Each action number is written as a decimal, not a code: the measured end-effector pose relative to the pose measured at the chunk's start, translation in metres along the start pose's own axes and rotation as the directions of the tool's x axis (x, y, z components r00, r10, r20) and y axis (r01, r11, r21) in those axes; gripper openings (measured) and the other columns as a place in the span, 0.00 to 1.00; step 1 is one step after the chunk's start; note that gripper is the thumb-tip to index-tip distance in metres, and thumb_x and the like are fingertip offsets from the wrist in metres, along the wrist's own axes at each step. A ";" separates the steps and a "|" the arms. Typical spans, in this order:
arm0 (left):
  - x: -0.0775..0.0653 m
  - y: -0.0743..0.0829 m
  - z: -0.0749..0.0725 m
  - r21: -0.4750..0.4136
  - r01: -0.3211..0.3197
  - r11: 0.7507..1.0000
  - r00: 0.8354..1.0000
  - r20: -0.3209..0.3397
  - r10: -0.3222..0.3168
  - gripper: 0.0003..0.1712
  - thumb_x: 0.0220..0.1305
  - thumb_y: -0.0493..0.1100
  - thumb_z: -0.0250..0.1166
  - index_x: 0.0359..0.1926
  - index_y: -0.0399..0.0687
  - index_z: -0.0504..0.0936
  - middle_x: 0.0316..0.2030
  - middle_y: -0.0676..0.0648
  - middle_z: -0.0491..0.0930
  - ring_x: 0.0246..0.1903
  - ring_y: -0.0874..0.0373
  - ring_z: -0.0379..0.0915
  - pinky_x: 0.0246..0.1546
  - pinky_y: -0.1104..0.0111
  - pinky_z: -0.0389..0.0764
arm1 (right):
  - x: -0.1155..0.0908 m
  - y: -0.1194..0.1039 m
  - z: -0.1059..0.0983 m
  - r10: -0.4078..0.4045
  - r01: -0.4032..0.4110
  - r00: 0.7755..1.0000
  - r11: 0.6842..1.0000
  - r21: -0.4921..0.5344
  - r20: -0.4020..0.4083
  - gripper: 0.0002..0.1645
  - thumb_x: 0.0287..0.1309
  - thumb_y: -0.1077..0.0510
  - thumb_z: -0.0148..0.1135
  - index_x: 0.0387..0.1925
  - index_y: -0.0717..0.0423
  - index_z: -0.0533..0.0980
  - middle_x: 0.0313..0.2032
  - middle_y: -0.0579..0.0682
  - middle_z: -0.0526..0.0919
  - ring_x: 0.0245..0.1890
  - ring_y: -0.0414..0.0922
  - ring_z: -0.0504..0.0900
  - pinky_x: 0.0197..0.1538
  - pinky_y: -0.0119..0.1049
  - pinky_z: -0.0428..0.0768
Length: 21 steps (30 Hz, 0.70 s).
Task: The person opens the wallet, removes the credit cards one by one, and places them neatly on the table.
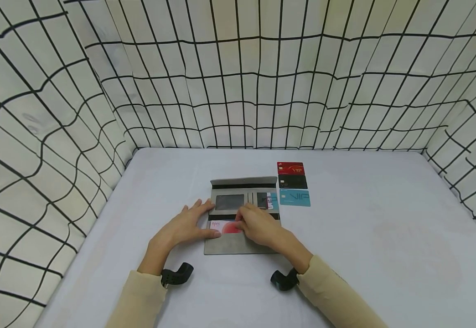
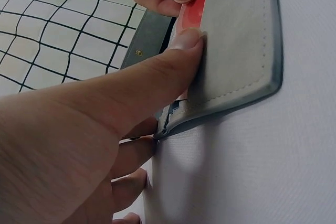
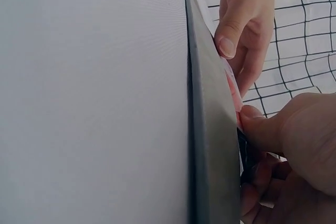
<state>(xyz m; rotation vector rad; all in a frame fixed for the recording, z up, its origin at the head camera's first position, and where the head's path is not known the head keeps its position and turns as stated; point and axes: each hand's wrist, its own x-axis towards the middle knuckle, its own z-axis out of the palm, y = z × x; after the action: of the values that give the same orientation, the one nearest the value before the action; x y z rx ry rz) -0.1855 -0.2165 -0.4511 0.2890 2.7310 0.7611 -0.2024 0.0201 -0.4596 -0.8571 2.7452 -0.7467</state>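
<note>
An unfolded grey wallet (image 1: 238, 246) lies on the table, with a pink-and-white card (image 1: 217, 224) at the mouth of its near pocket. My right hand (image 1: 259, 224) pinches the card's right end between thumb and curled fingers. On the left, my left hand (image 1: 186, 224) lies spread, its thumb (image 2: 178, 51) pressing on the card by the pocket edge and its other fingers along the wallet's left side. The card's lower part is hidden in the pocket. A blue-and-white card (image 1: 272, 201) sticks out of the wallet's upper right slot.
Right of the wallet, a red VIP card (image 1: 290, 168), a black card (image 1: 293, 181) and a blue card (image 1: 294, 197) lie in a column on the white table (image 1: 365, 228). A white wall with black grid netting (image 1: 258, 91) rises behind and at both sides.
</note>
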 end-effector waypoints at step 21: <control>-0.001 0.005 0.002 0.010 0.034 0.999 0.999 -0.037 -0.034 0.54 0.52 0.69 0.72 0.74 0.51 0.65 0.77 0.38 0.55 0.75 0.26 0.44 0.72 0.33 0.52 | 0.002 0.003 0.006 -0.010 0.010 0.999 1.000 0.001 -0.036 0.10 0.69 0.51 0.61 0.42 0.53 0.78 0.37 0.46 0.76 0.34 0.40 0.74 0.41 0.32 0.79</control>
<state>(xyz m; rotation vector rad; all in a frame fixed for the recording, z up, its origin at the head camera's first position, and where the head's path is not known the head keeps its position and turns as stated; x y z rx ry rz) -0.1837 -0.2115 -0.4496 0.2324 2.7674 0.7503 -0.2034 0.0188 -0.4664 -0.8663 2.7731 -0.7733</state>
